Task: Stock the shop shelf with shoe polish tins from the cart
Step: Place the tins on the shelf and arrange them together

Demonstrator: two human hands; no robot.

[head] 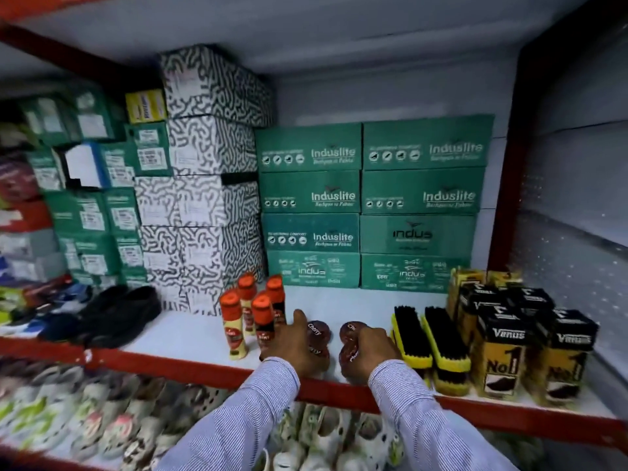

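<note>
Dark red round shoe polish tins marked "Cherry" sit near the front edge of the white shelf (339, 300). My left hand (292, 345) rests on the left pair of tins (318, 331), thumb raised, fingers curled over the nearer tin. My right hand (373, 348) grips the right pair of tins (350, 331), one behind the other. Both hands partly hide the nearer tins. Striped blue sleeves cover both forearms. No cart is in view.
Orange-capped liquid polish bottles (251, 311) stand just left of my left hand. Yellow-backed shoe brushes (428, 338) and black-and-yellow Venus boxes (509, 345) fill the right. Green Induslite shoe boxes (367, 205) line the back. Black shoes (119, 311) lie left. The red shelf rail (170, 363) runs in front.
</note>
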